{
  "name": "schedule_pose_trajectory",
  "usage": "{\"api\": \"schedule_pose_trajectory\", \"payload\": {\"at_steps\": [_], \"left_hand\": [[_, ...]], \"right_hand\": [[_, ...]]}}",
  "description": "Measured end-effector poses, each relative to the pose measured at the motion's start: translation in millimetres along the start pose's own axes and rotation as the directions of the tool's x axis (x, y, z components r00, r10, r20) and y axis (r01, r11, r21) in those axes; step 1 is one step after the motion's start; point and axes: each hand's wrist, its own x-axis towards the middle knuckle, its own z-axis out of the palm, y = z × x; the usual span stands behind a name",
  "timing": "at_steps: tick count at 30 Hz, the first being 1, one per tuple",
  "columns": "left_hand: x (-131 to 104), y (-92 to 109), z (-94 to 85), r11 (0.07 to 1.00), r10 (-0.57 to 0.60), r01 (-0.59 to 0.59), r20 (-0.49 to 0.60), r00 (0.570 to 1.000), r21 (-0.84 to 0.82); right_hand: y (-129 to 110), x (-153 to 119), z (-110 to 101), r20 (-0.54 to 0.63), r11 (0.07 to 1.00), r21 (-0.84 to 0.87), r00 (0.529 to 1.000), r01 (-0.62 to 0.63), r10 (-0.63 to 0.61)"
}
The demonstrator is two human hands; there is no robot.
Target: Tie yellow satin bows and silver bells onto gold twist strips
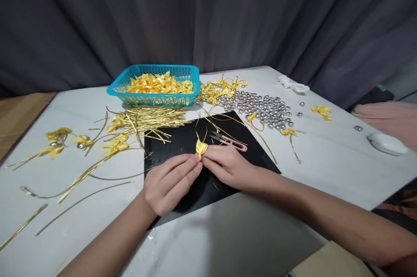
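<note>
Over a black mat (185, 199), my left hand (172, 181) and my right hand (228, 164) meet at a small yellow ribbon bow (201, 147). Both hands are closed, with their fingertips pinching the bow from either side. A gold cord (201, 125) loops up from the bow, away from me. Just beyond my right hand lies a pair of pink-handled thread snips (233, 142) on the mat. The fingertips partly cover the lower side of the bow.
A blue basket (153, 100) of yellow bows stands at the back, with a pile of gold cords (156, 120) before it. Silver bell-like pieces (260, 107) spread to its right. Finished-looking bows with cords (115, 144) lie left. A white computer mouse (387, 143) sits right.
</note>
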Motion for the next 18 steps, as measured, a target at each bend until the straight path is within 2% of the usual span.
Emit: {"api": "schedule_pose_trajectory", "payload": {"at_steps": [3, 5, 8, 11, 18], "left_hand": [[2.0, -1.6, 3.8, 0.999, -0.053, 0.053, -0.066, 0.996, 0.007], [3.8, -1.6, 5.6, 0.996, -0.09, 0.091, -0.107, 0.99, 0.012], [5.3, -0.6, 6.0, 0.994, -0.108, 0.109, -0.122, 0.987, 0.005], [4.7, 0.2, 5.3, 0.997, -0.075, 0.075, -0.092, 0.993, 0.002], [0.3, 0.2, 5.3, 0.998, -0.065, 0.064, -0.069, 0.996, -0.012]], "right_hand": [[-0.2, 2.0, -8.0, 0.031, 0.987, -0.011, 0.987, -0.159, 0.159], [-1.3, 2.4, -11.9, -0.037, 0.971, 0.027, 0.971, -0.237, 0.238], [-3.7, 2.7, -13.3, -0.172, 0.985, 0.103, 0.973, -0.139, 0.155], [-5.9, 3.9, -12.5, -0.235, 0.994, 0.088, 0.968, -0.069, 0.088], [-8.7, 6.9, -14.1, -0.205, 0.999, 0.031, 0.978, -0.027, 0.032]]}}
